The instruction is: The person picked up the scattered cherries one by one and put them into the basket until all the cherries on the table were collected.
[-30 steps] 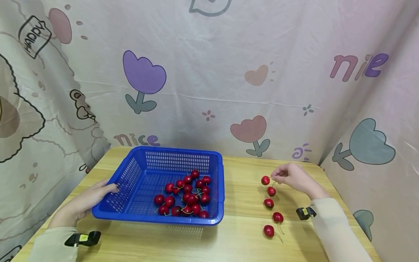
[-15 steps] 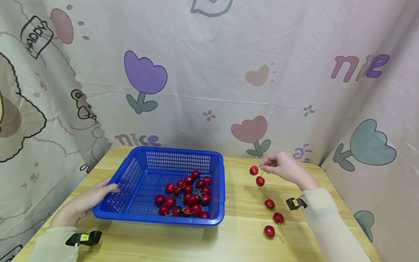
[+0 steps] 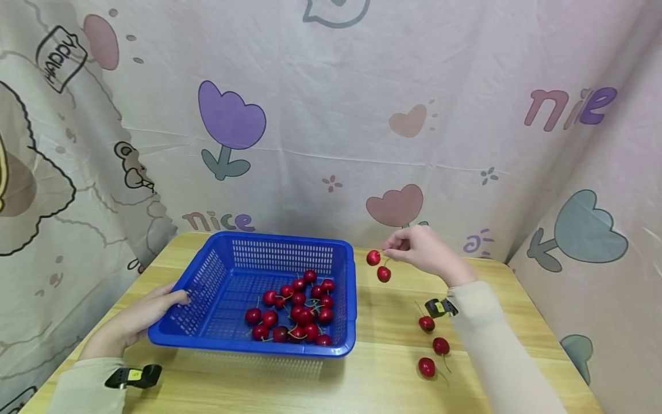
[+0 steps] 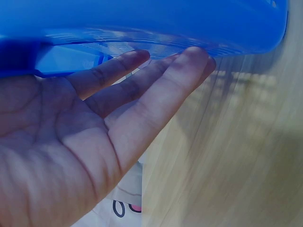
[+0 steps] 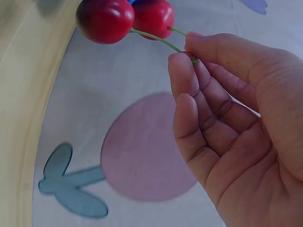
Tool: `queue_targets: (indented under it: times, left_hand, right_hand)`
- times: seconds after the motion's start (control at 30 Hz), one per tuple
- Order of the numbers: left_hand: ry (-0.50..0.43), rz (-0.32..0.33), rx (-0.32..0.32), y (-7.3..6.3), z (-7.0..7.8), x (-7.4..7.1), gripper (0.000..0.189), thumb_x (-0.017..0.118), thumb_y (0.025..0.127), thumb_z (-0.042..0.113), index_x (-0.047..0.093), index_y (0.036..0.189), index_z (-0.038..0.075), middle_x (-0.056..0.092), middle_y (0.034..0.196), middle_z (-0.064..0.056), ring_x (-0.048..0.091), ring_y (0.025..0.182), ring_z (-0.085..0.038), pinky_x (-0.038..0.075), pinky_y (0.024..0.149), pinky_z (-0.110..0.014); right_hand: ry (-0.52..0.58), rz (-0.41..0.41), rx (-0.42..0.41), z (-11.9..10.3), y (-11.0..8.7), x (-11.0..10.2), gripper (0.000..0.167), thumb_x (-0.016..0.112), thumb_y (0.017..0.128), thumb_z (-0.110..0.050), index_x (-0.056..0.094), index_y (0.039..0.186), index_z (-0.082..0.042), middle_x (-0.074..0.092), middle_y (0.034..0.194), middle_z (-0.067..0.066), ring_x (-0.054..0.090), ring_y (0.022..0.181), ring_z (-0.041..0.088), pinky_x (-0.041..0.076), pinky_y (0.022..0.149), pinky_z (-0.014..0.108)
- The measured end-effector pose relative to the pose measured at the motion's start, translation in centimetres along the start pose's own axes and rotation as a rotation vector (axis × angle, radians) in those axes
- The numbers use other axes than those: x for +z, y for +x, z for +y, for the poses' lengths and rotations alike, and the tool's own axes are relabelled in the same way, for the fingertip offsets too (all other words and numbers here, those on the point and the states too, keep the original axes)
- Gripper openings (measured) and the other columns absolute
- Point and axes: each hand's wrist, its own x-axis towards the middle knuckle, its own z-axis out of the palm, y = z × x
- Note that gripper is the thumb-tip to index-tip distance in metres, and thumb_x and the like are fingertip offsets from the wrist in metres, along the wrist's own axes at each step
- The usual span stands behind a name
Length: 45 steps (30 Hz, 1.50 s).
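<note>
Pinched by their green stems, two red cherries [image 3: 384, 274] hang from the thumb and fingertips of my right hand [image 3: 426, 252], in the air just right of the basket. The right wrist view shows both cherries [image 5: 105, 20] side by side, their stems meeting at the fingertips. My left hand [image 3: 139, 317] grips the left side of a blue plastic basket [image 3: 248, 349], thumb over the rim on the inside. In the left wrist view the fingers [image 4: 151, 101] reach under the basket's outer wall. Several stemmed cherries [image 3: 307, 315] lie in the basket's right half.
Three more cherries [image 3: 426, 367] lie in a loose column on the wooden table [image 3: 385, 374], below the right forearm. A printed cloth [image 3: 320, 115] hangs close behind the table and along both sides. Each wrist carries a small black camera [image 3: 135, 376].
My right hand has lifted the two cherries off the table and carried them left and away from me, toward the basket. The left hand and basket have stayed in place.
</note>
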Motion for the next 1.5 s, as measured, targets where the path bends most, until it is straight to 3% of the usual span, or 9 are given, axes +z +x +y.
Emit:
queue_targets:
  times: [0.37,0.57,0.83,1.13,1.5]
  left_hand:
    - [0.001,-0.002,0.003,0.1,0.0,0.0,0.074,0.042,0.107,0.021,0.011,0.165,-0.011,0.07,0.123,-0.018,0.071,0.103,-0.026,0.063,0.084,-0.042]
    - [-0.005,-0.005,0.0,0.1,-0.1,0.0,0.074,0.042,0.107,0.022,0.011,0.166,-0.011,0.07,0.123,-0.017,0.072,0.103,-0.026,0.063,0.084,-0.042]
    - [-0.004,-0.004,0.002,0.1,-0.1,-0.1,0.074,0.043,0.106,0.021,0.011,0.165,-0.011,0.07,0.123,-0.018,0.072,0.103,-0.026,0.063,0.084,-0.042]
    - [-0.011,-0.009,0.004,0.1,-0.3,-0.1,0.075,0.043,0.107,0.021,0.01,0.166,-0.011,0.07,0.122,-0.017,0.072,0.103,-0.026,0.064,0.084,-0.042]
    - [-0.014,-0.014,0.006,0.1,-0.2,-0.1,0.074,0.043,0.107,0.021,0.011,0.165,-0.012,0.071,0.121,-0.016,0.072,0.103,-0.026,0.064,0.084,-0.043]
  right_hand:
    - [0.041,-0.057,-0.091,-4.8,3.6,3.3,0.007,0.079,0.098,-0.018,0.083,0.1,-0.013,0.081,0.092,0.002,0.071,0.078,0.013,0.059,0.076,0.028]
    - [-0.008,-0.08,-0.141,-7.1,5.0,4.6,0.007,0.079,0.098,-0.02,0.083,0.098,-0.014,0.081,0.092,-0.003,0.07,0.078,0.005,0.06,0.079,0.025]
    - [0.006,-0.126,-0.208,-9.5,5.9,5.3,0.008,0.077,0.1,-0.016,0.083,0.097,-0.011,0.081,0.093,0.002,0.069,0.075,0.004,0.058,0.074,0.02]
    - [-0.032,-0.2,-0.267,-11.9,6.8,7.6,0.005,0.078,0.098,-0.012,0.082,0.096,-0.01,0.081,0.093,0.001,0.07,0.078,0.006,0.058,0.077,0.017]
    - [-0.103,-0.329,-0.299,-13.7,6.9,10.5,0.009,0.077,0.099,-0.014,0.084,0.104,-0.012,0.082,0.103,0.001,0.069,0.084,0.002,0.056,0.078,0.013]
